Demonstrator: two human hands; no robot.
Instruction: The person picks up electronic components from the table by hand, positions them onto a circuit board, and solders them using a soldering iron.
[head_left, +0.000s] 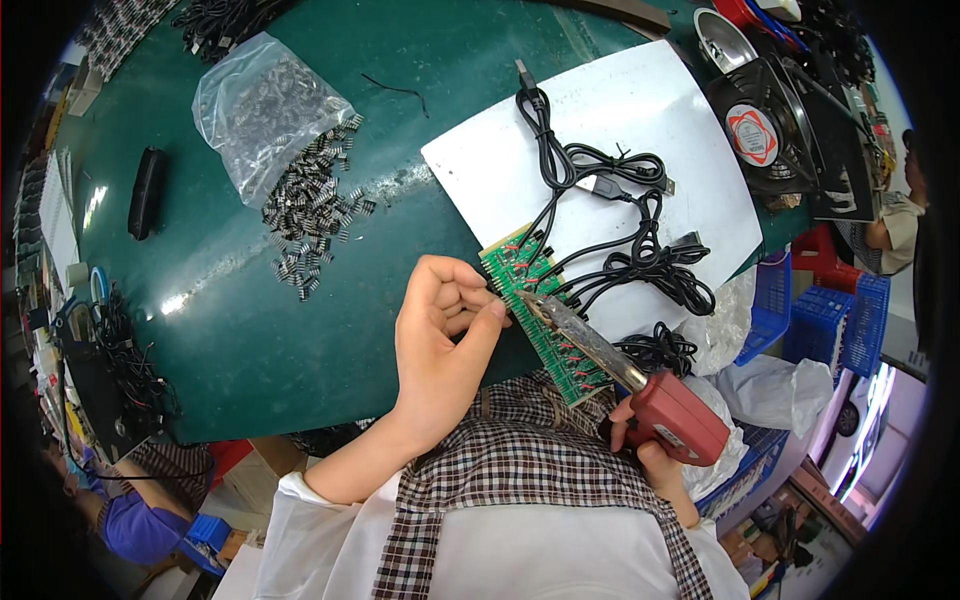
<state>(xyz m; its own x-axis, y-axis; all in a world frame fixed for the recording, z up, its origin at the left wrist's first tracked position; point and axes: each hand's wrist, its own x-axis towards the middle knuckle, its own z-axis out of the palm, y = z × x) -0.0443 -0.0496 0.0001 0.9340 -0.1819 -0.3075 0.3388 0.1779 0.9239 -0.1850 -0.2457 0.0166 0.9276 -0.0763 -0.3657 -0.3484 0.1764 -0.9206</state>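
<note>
A long green circuit board [560, 350] lies aslant at the table's front edge, with red wire bits and small black parts along it. My left hand [440, 345] is closed at the board's left side, thumb and fingertips pinched together. What sits in that pinch, if anything, is too small to make out. My right hand [655, 462] grips a soldering gun [680, 420] with a red body. Its metal shaft slants up and left, and the tip is over the upper part of the board, touching or very close. Black USB cables [640, 265] run from the board's right side.
A white sheet [480, 150] lies under the coiled cables. Small dark metal-legged parts [310, 210] spill from a plastic bag [265, 110]. A black case [147, 193] is at left. At right stand a fan [755, 135] and blue crates [820, 325]. Other people sit at both sides.
</note>
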